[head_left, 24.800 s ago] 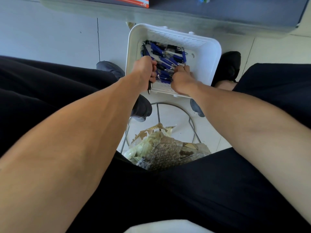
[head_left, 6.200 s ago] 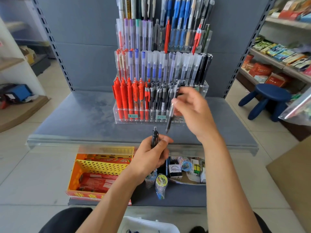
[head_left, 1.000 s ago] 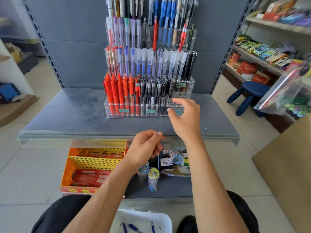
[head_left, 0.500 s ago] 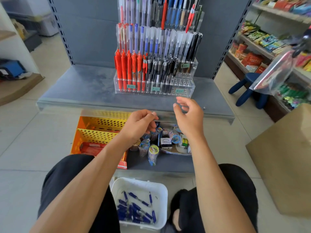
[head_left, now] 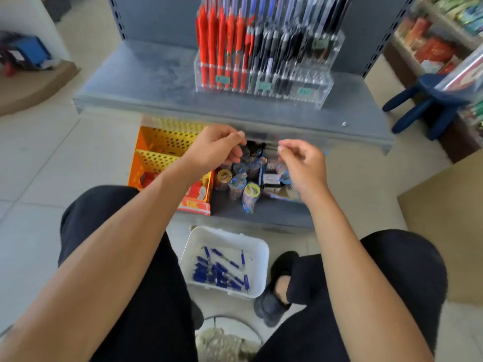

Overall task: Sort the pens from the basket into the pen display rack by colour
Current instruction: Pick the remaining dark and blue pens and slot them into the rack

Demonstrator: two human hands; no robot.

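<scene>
A white basket (head_left: 258,246) stands on the floor between my legs with several blue pens (head_left: 219,273) in it. The clear pen display rack (head_left: 317,90) stands on the grey shelf above, with red pens (head_left: 222,43) in its left slots and black pens (head_left: 277,50) beside them. My left hand (head_left: 214,150) and my right hand (head_left: 303,165) hover side by side below the shelf's front edge, fingers loosely curled, holding nothing. Both are well above the basket.
The grey shelf (head_left: 146,82) carries the rack. Under it are an orange and yellow crate (head_left: 162,150) and several small packets (head_left: 245,189). A blue stool (head_left: 428,103) stands at the right, a cardboard box (head_left: 449,218) at the right edge.
The view has tilted down, so the basket shows fully. Both hands have dropped away from the rack to below the shelf edge, and they hold no pen.
</scene>
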